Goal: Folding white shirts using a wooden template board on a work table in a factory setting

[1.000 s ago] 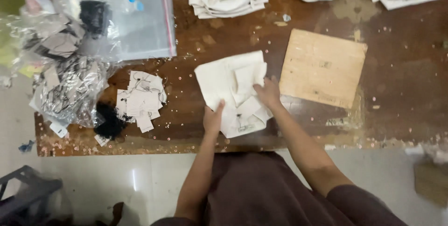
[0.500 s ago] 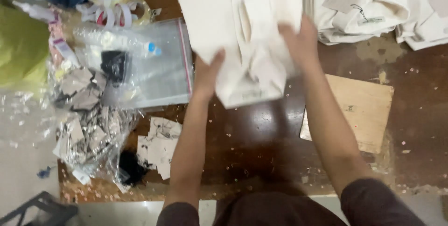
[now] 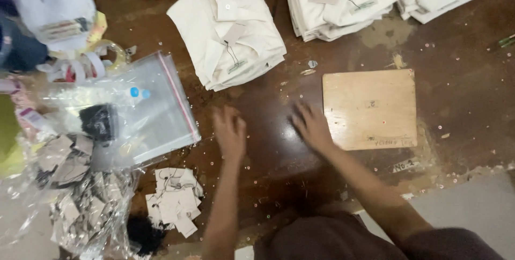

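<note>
Head view: both hands empty, fingers spread, left hand (image 3: 229, 131) and right hand (image 3: 310, 126) hovering over bare counter (image 3: 268, 152) just below the folded cream shirt (image 3: 228, 29). Risk: a sleeve could sweep the loose tags (image 3: 174, 198) off the near edge.

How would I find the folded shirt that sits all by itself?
Start at the dark brown table. Just beyond the person's empty left hand lies one folded cream shirt with a small tan tag on a string. Unlike the thick shirt stacks beside it, it lies alone, turned at a slant.
</note>
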